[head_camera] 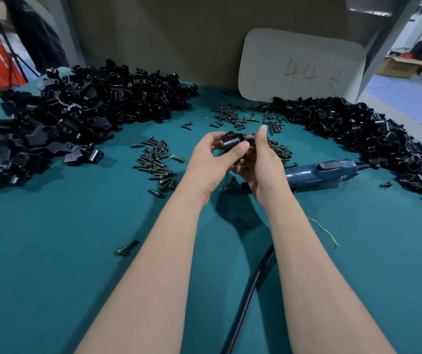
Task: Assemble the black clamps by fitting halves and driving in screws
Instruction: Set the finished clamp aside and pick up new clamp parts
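A black clamp (233,143) sits between my two hands, held over the middle of the teal bench (51,238). My left hand (211,162) curls round it, thumb pressed on its near side. My right hand (264,164) grips its right end, one finger pointing up. Loose screws (157,162) lie just left; a blue electric screwdriver (323,171) lies just right

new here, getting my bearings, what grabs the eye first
A big heap of black clamp halves fills the far left of the teal-covered table and a second black heap the far right. In the middle, the left hand grips a black plastic clamp piece with the right hand close beside it. A blue electric screwdriver lies right of the hands, dark metal screws scattered around.
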